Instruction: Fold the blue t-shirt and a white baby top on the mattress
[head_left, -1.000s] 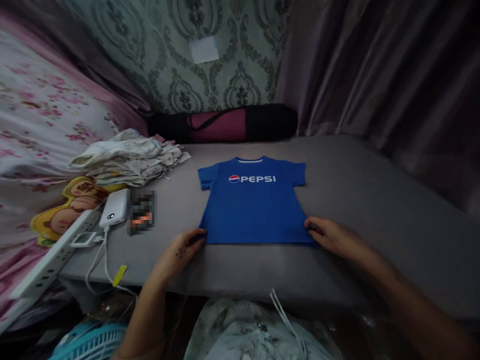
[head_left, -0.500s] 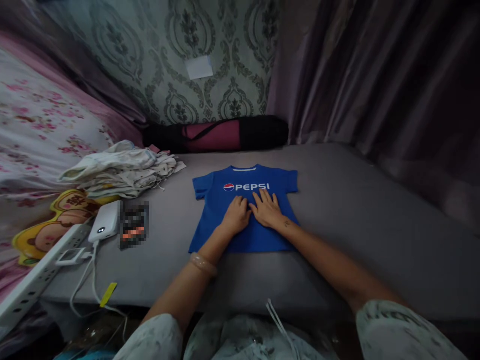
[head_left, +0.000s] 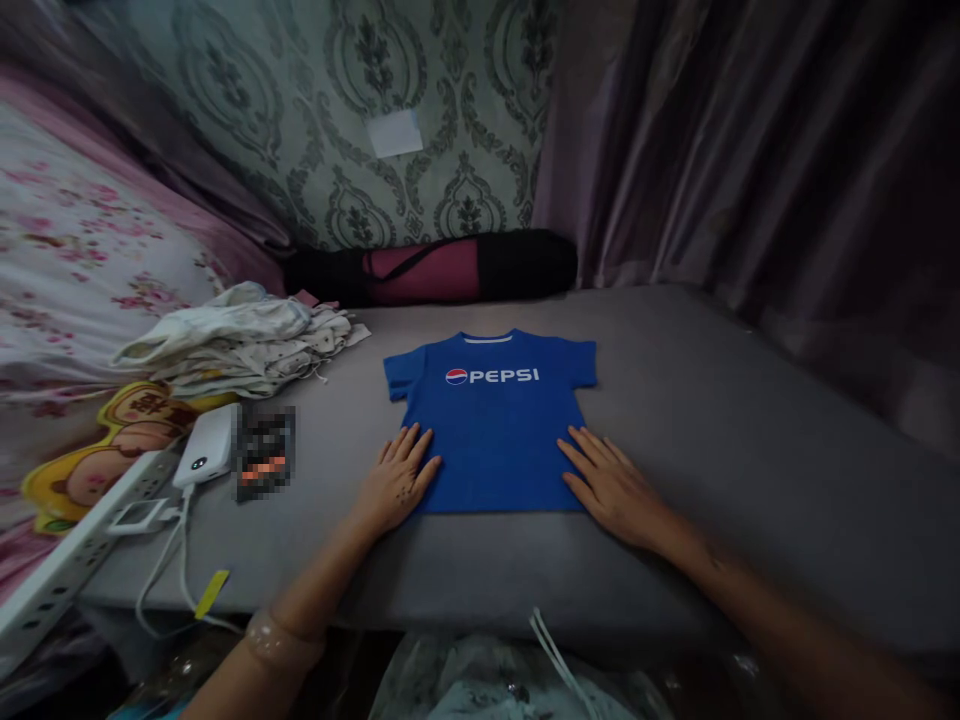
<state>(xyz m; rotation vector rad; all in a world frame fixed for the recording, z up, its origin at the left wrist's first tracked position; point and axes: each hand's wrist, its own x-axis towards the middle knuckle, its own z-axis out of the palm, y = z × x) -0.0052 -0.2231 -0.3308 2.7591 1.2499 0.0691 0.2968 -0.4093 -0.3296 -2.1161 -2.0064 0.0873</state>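
A blue T-shirt (head_left: 495,430) with a white PEPSI print lies spread flat on the grey bed surface (head_left: 480,570), its neckline facing away from me. On its lower left edge rests my left hand (head_left: 399,480), palm down with the fingers stretched out. My right hand (head_left: 611,485) lies flat at the lower right edge, fingers apart and their tips on the cloth. Both side hems are partly covered by the hands. A bracelet (head_left: 281,640) circles my left wrist.
Left of the shirt lies a pile of light clothes (head_left: 247,340). Nearer are a white power bank (head_left: 206,445) with a cable, a power strip (head_left: 82,555), a yellow cartoon cushion (head_left: 90,480) and a blurred-out item (head_left: 264,455). A black-and-maroon rolled bag (head_left: 427,270) lies along the wall.
Both hands have moved apart from the middle of the shirt, the left to its lower left edge, the right to its lower right edge. The lower part of the shirt now shows uncovered.
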